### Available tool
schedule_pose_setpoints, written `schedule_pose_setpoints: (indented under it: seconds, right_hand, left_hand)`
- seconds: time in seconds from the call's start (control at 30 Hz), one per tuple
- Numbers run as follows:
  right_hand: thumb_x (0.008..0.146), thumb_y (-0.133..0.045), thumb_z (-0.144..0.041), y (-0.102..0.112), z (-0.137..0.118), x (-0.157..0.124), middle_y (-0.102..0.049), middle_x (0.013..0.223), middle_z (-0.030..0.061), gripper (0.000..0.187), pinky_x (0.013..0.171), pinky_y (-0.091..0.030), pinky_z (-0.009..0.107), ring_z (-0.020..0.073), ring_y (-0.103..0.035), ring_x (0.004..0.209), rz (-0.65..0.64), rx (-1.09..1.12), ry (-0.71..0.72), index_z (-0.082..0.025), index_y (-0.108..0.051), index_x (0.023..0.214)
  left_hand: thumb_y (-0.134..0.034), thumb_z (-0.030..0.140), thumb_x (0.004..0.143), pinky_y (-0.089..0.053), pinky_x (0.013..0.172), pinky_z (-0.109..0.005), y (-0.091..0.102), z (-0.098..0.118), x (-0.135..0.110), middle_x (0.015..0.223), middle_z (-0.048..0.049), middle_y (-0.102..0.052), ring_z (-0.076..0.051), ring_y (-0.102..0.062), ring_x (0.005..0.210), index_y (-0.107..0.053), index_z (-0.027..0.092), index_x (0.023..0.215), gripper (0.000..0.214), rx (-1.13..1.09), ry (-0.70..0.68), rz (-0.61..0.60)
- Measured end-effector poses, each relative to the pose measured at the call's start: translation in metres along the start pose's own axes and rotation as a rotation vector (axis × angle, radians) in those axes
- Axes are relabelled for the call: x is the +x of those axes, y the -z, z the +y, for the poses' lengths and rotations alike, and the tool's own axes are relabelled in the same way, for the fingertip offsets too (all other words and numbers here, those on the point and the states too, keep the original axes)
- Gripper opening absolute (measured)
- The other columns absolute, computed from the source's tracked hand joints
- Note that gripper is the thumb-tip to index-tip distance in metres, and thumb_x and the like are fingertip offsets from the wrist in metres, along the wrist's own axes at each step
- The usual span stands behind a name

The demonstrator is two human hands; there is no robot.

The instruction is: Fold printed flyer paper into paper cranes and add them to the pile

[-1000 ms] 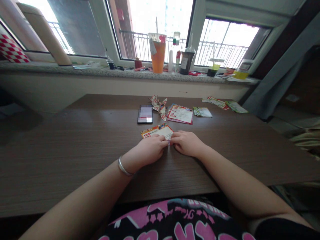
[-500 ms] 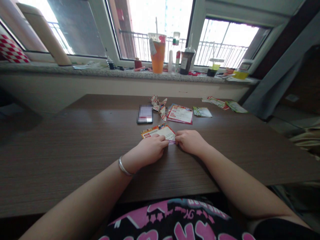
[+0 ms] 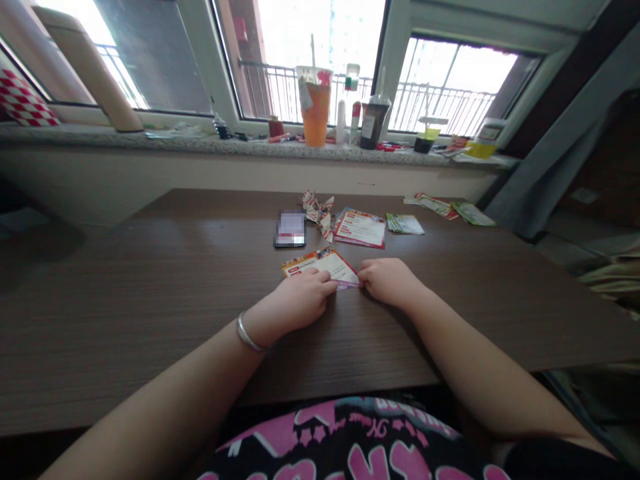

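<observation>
A printed paper sheet (image 3: 311,261) with an orange, patterned top edge lies on the table, its right side coming to a point and a purple strip showing along the lower edge. My left hand (image 3: 306,293), with a silver bangle on the wrist, holds the sheet down at its lower middle, the fingers close together. At the sheet's right corner, my right hand (image 3: 387,280) is closed in a pinch on the paper. Its fingertips are partly hidden. Beyond my hands lie a stack of similar sheets (image 3: 361,229) and a folded paper piece (image 3: 320,215) with red-striped points.
A phone (image 3: 290,229) lies left of the folded piece. More printed papers (image 3: 406,225) sit at the right on the brown table (image 3: 165,287). Along the windowsill stand a large orange drink cup (image 3: 316,107), a dark cup (image 3: 374,123) and small bottles.
My right hand has slid slightly to the right along with the sheet's corner, and more of the purple edge shows. My left hand has stayed in place.
</observation>
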State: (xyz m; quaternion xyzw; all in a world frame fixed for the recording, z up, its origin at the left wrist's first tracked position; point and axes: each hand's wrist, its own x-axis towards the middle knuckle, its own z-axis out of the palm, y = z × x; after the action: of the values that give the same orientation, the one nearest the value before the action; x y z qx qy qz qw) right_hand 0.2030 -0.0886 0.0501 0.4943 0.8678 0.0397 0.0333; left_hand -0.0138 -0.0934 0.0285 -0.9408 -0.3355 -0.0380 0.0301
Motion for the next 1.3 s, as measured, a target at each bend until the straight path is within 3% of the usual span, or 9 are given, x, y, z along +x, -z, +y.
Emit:
schedule_pose_setpoints:
  seconds: [0.37,0.53,0.67,0.77,0.87,1.07,1.3]
  right_hand:
    - [0.085,-0.047,-0.015,0.002,0.007,-0.002,-0.071,0.092,0.0063,0.028,0.063,-0.041,0.025,0.019,-0.066,0.082,-0.003,-0.083,-0.041,-0.021,-0.074,0.083]
    - [0.091,-0.043,-0.022,0.002,0.002,-0.005,-0.069,0.092,0.009,0.03,0.066,-0.041,0.027,0.0197,-0.064,0.08,0.128,-0.106,-0.04,-0.019,-0.072,0.088]
    - [0.09,-0.045,-0.023,0.0,-0.004,-0.005,-0.068,0.1,0.006,0.026,0.074,-0.041,0.026,0.0185,-0.062,0.091,0.233,0.025,0.01,-0.022,-0.07,0.095]
    - [0.091,-0.046,-0.024,-0.007,-0.003,-0.002,-0.069,0.106,0.004,0.026,0.08,-0.042,0.026,0.0184,-0.06,0.097,0.2,0.095,0.135,-0.024,-0.07,0.103]
    - [0.093,-0.047,-0.025,-0.014,0.0,0.002,-0.069,0.107,0.0042,0.027,0.082,-0.042,0.027,0.0185,-0.059,0.099,0.16,0.107,0.174,-0.024,-0.069,0.107]
    - [0.096,-0.045,-0.027,-0.017,-0.001,0.007,-0.068,0.107,0.0043,0.025,0.08,-0.043,0.025,0.0178,-0.059,0.1,0.147,0.113,0.118,-0.023,-0.069,0.101]
    - [0.094,-0.046,-0.023,-0.01,-0.008,0.006,-0.068,0.107,0.0041,0.024,0.085,-0.042,0.026,0.0184,-0.058,0.103,0.123,0.112,0.085,-0.022,-0.069,0.097]
  left_hand:
    - [-0.044,0.016,0.088,-0.049,0.084,-0.037,0.001,0.001,0.0,0.103,-0.0084,-0.06,-0.024,-0.056,0.098,-0.062,0.018,0.102,0.023,0.012,-0.007,0.005]
    - [-0.046,0.018,0.088,-0.049,0.084,-0.036,0.002,0.0,-0.001,0.101,-0.0087,-0.061,-0.023,-0.056,0.095,-0.063,0.018,0.102,0.021,0.012,-0.034,0.025]
    - [-0.046,0.02,0.091,-0.049,0.084,-0.036,0.001,-0.003,0.001,0.098,-0.0078,-0.063,-0.022,-0.057,0.093,-0.065,0.02,0.103,0.023,-0.008,-0.04,0.053]
    - [-0.044,0.021,0.093,-0.048,0.088,-0.037,-0.003,-0.006,0.005,0.102,-0.0068,-0.065,-0.021,-0.058,0.095,-0.064,0.024,0.115,0.03,-0.033,-0.081,0.088]
    - [-0.05,0.02,0.089,-0.047,0.093,-0.04,-0.006,-0.004,0.009,0.109,-0.0081,-0.066,-0.024,-0.056,0.102,-0.065,0.022,0.116,0.03,-0.016,-0.085,0.128]
    - [-0.05,0.017,0.087,-0.049,0.086,-0.04,-0.005,0.006,0.015,0.097,-0.0099,-0.066,-0.024,-0.057,0.092,-0.068,0.017,0.098,0.021,0.054,-0.02,0.132]
    - [-0.047,0.017,0.087,-0.047,0.091,-0.04,0.002,0.003,0.014,0.105,-0.0078,-0.065,-0.025,-0.055,0.099,-0.065,0.019,0.107,0.027,0.043,-0.057,0.107]
